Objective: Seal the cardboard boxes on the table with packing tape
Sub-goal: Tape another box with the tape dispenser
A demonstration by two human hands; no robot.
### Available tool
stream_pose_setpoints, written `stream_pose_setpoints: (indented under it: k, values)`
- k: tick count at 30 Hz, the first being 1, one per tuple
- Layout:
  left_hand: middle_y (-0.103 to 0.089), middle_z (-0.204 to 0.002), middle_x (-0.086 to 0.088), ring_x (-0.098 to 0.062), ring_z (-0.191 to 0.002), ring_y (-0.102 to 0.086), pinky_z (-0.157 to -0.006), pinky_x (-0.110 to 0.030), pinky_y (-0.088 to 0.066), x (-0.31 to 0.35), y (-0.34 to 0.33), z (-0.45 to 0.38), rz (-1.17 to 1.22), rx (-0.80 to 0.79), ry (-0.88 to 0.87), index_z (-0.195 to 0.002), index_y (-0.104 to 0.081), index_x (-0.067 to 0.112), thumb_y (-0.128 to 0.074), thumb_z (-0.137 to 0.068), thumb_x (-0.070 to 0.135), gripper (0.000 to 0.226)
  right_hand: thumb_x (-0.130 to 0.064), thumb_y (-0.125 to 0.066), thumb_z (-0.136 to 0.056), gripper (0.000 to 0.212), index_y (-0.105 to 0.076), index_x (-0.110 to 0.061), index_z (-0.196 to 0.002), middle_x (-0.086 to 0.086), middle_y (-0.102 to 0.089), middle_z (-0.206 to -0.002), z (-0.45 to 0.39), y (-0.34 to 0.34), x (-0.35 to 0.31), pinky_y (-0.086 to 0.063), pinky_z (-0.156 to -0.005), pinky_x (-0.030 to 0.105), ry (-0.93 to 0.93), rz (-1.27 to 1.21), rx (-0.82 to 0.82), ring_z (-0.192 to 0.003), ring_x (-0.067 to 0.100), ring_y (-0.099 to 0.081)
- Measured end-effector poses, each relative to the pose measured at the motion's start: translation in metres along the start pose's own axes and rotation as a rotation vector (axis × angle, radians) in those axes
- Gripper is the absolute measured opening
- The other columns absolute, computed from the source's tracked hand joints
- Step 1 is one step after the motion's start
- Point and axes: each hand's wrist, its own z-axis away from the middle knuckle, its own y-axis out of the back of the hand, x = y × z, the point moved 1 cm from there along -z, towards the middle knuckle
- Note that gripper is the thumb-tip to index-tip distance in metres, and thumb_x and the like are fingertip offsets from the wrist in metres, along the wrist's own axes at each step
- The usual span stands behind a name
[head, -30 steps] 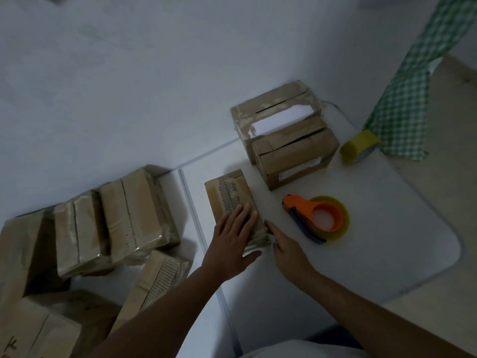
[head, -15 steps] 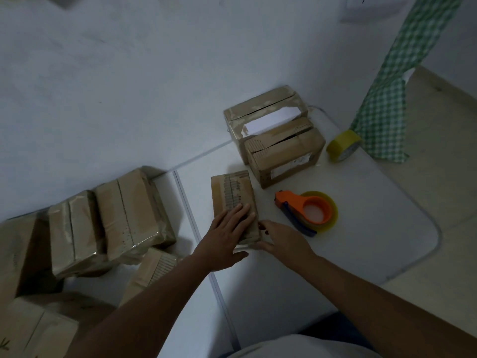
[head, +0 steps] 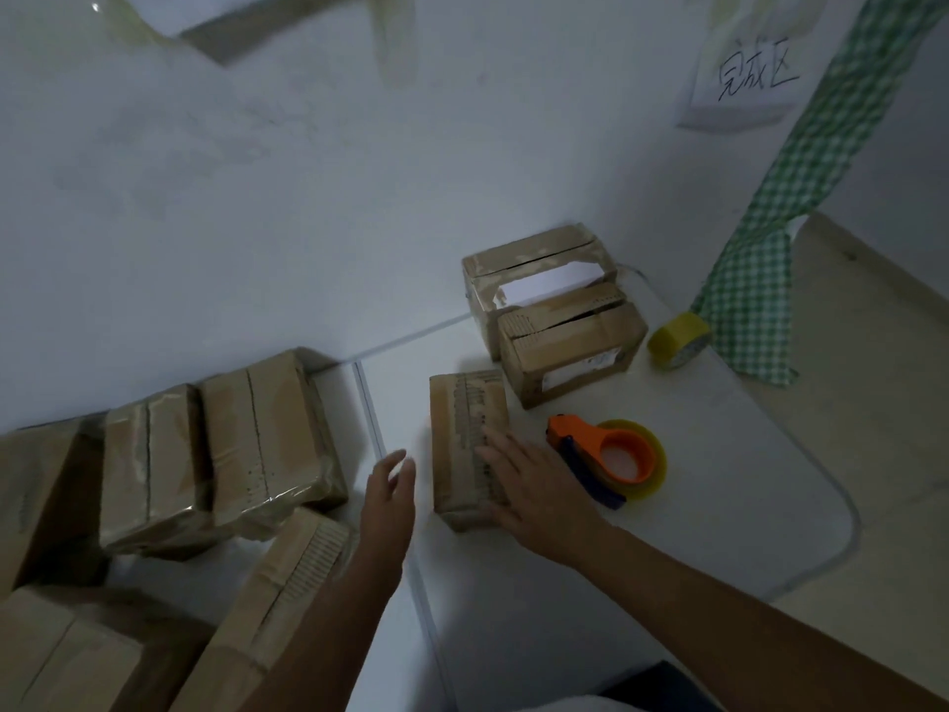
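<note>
The left hand (head: 390,498) has come off the box (head: 468,444) and hovers open beside it; the right hand (head: 534,488) now lies flat on its taped top, mid-counter (head: 719,506). Press along the seam firmly, fingers spread, before fetching the dispenser (head: 608,457).

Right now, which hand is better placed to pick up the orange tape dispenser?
The right hand. It rests flat on the small box, and the tape dispenser lies just beside it on the right. The left hand hovers on the box's far side.
</note>
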Motion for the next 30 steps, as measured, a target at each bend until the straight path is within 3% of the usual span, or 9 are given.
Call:
stream_pose_setpoints:
  k: [2,4,8,13,17,22,26,30]
  values:
    - [-0.049,-0.142,-0.007,-0.025,-0.128,-0.050,-0.104,-0.035,-0.040,-0.020,0.003,0.010,0.337,0.002,0.378,-0.140,-0.047,0.015,-0.047,-0.104,0.034,0.040,-0.055,-0.031,-0.096,0.071,-0.008,-0.024,-0.156,-0.005,0.010,-0.163,-0.012,-0.005,-0.006,0.001,-0.120,0.046,0.049,0.073,-0.103,-0.149,0.020,0.012]
    - [-0.052,-0.138,-0.015,-0.030,-0.122,-0.054,-0.104,-0.039,-0.041,-0.037,0.001,0.018,0.588,-0.012,0.607,-0.141,-0.045,0.003,-0.045,-0.104,0.037,0.049,-0.058,-0.030,-0.097,0.071,-0.002,-0.029,-0.156,-0.006,0.017,-0.162,-0.019,-0.012,-0.008,0.006,-0.118,0.049,0.051,0.121,-0.192,-0.148,0.024,0.020]
    - [-0.064,-0.117,-0.018,-0.027,-0.108,-0.061,-0.097,-0.035,-0.043,-0.052,-0.010,0.025,0.832,-0.103,0.765,-0.135,-0.048,-0.003,-0.036,-0.105,0.048,0.060,-0.062,-0.023,-0.098,0.069,0.005,-0.034,-0.154,-0.005,0.024,-0.159,-0.018,-0.022,-0.003,0.007,-0.117,0.052,0.037,0.212,-0.225,-0.145,0.028,0.026]
    - [-0.077,-0.092,-0.008,-0.018,-0.095,-0.065,-0.078,-0.027,-0.049,-0.053,-0.005,0.020,0.884,-0.140,0.741,-0.121,-0.064,0.002,-0.039,-0.103,0.051,0.057,-0.063,-0.021,-0.096,0.072,0.011,-0.033,-0.153,-0.003,0.027,-0.157,-0.004,-0.028,-0.003,0.010,-0.117,0.049,0.053,0.267,-0.210,-0.144,0.032,0.027]
    - [-0.072,-0.090,-0.006,-0.013,-0.079,-0.067,-0.061,-0.024,-0.053,-0.054,0.003,0.019,0.810,-0.147,0.740,-0.109,-0.068,0.005,-0.059,-0.096,0.042,0.041,-0.060,-0.029,-0.097,0.077,0.016,-0.031,-0.151,0.001,0.027,-0.158,0.000,-0.032,-0.008,0.009,-0.119,0.048,0.043,0.270,-0.216,-0.143,0.034,0.030]
    - [-0.070,-0.081,-0.001,-0.007,-0.085,-0.065,-0.079,-0.023,-0.050,-0.062,0.006,0.022,0.800,-0.101,0.663,-0.107,-0.069,0.006,-0.070,-0.091,0.021,0.022,-0.058,-0.033,-0.097,0.079,0.026,-0.036,-0.145,-0.002,0.031,-0.157,0.000,-0.033,-0.008,0.003,-0.120,0.049,0.020,0.235,-0.238,-0.142,0.030,0.033]
    - [-0.071,-0.077,-0.001,-0.008,-0.072,-0.067,-0.069,-0.021,-0.054,-0.070,0.011,0.019,0.777,-0.038,0.503,-0.095,-0.070,0.009,-0.068,-0.090,0.012,0.005,-0.059,-0.027,-0.098,0.074,0.029,-0.039,-0.143,-0.005,0.034,-0.156,0.000,-0.035,-0.008,0.001,-0.120,0.050,0.005,0.221,-0.237,-0.141,0.028,0.035]
    - [-0.067,-0.074,0.001,-0.007,-0.071,-0.064,-0.068,-0.020,-0.054,-0.072,0.006,0.022,0.625,0.041,0.272,-0.093,-0.070,0.010,-0.066,-0.092,0.014,0.006,-0.056,-0.022,-0.100,0.070,0.029,-0.037,-0.144,-0.005,0.036,-0.155,0.000,-0.037,-0.007,-0.002,-0.121,0.051,0.001,0.247,-0.233,-0.141,0.029,0.035]
